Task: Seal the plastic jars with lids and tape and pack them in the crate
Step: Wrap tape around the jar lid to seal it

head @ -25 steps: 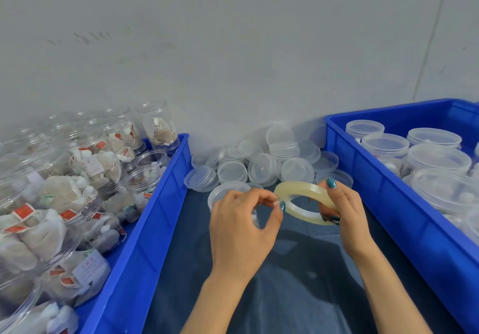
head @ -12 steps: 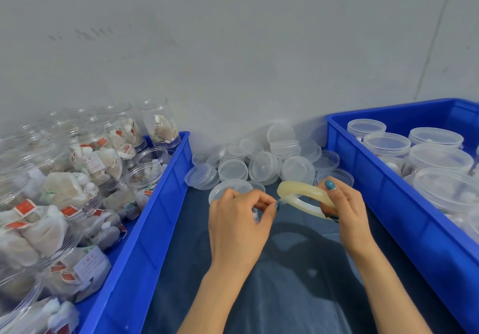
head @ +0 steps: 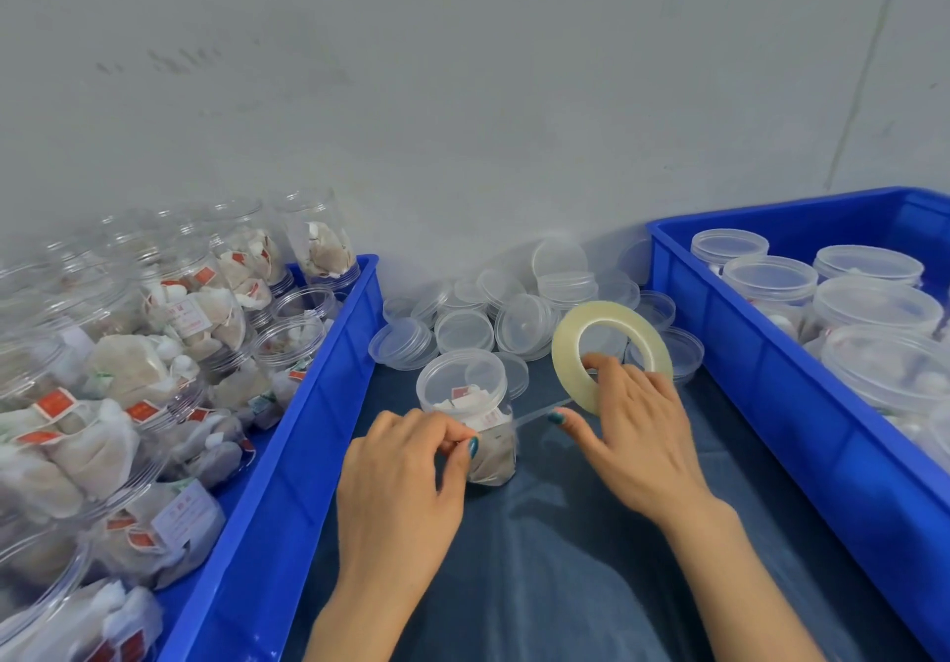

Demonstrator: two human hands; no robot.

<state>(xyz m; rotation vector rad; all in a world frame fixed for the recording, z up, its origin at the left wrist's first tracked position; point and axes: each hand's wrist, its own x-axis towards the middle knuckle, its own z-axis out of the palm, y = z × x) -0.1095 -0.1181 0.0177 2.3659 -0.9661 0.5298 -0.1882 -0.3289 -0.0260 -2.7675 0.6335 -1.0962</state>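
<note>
Jar (head: 465,435) is thin clear plastic, packed with soft tea-bag sachets, so expect it to be light, smooth and easy to dent or to spin under your fingers. Hold it low on the wall, below the lid (head: 461,378), and press gently. The lid sits on top, and its rim is where the tape (head: 540,415) belongs. The jar stands about upright on the dark cloth (head: 565,558), midway between the two blue crates and just in front of the loose lids (head: 465,330) heaped along the cloth's far edge. Your left hand (head: 406,471) is against the jar's near-left side, thumb and fingertips pinched together at the wall, by the look of it on the free end of the tape. Your right hand (head: 635,425) is just to the jar's right and clear of it. It grasps the roll (head: 564,353), with one finger hooked through the core, the others over the rim, and the thumb stretched out under the strand. That strand runs taut from the jar's right side to the roll. It is thin, sticky and likely to fold onto itself if it goes slack. The left crate (head: 288,456) holds open jars. The right crate (head: 771,404) holds lidded ones and is where this jar should go.
</note>
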